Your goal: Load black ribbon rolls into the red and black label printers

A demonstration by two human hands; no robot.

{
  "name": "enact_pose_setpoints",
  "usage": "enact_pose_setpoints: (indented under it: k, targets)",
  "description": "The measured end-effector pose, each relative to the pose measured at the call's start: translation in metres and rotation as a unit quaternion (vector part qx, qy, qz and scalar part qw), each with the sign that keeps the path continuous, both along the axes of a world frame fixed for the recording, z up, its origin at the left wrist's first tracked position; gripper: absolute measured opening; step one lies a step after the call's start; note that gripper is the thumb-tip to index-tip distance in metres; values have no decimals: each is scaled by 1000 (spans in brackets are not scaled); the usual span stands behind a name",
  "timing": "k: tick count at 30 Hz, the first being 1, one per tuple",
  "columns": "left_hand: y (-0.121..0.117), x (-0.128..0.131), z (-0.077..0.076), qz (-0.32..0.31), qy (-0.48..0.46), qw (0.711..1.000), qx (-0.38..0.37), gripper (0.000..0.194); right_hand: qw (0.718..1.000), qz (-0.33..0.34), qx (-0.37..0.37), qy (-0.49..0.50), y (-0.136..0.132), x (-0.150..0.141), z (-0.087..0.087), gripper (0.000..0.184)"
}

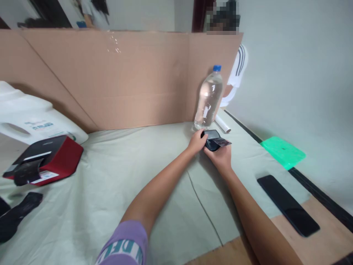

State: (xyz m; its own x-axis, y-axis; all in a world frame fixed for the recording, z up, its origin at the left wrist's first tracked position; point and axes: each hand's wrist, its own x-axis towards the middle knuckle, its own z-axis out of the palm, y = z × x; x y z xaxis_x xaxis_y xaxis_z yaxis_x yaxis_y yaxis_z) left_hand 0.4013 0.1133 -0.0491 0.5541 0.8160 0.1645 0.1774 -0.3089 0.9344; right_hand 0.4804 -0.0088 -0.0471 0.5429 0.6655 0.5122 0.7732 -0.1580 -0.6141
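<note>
A small black card reader (211,134) with a grey screen is in my left hand (197,141), its fingers closed around the reader's left side. My right hand (222,157) is closed at the reader's lower right. A dark, thin card (223,142) juts out above the fingers of that hand, across the reader's lower right part. My right fingertips are partly hidden, and whether the card touches the reader I cannot tell. Just behind my hands stands a clear bottle (210,97) with a blue cap, filled with clear liquid.
A cardboard screen (132,81) runs along the back, people behind it. To the left are a white jug (30,110), a red and black machine (55,158) and a black sock-like thing (19,215). A phone (288,206), green plastic sheet (282,151) and white roll (223,124) lie right.
</note>
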Motion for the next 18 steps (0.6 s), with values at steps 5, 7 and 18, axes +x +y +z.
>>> enact_pose_setpoints:
  k: [5,7,18]
  targets:
    - [-20,-97,1,53,-76,996,20,59,997,69,-15,20,-6,-73,20,54]
    - [-27,-147,0,78,-78,994,14,62,993,94,-69,26,-8,-112,29,67]
    - [-43,-320,-24,143,-58,988,-12,73,958,214,-187,34,-7,-264,18,86]
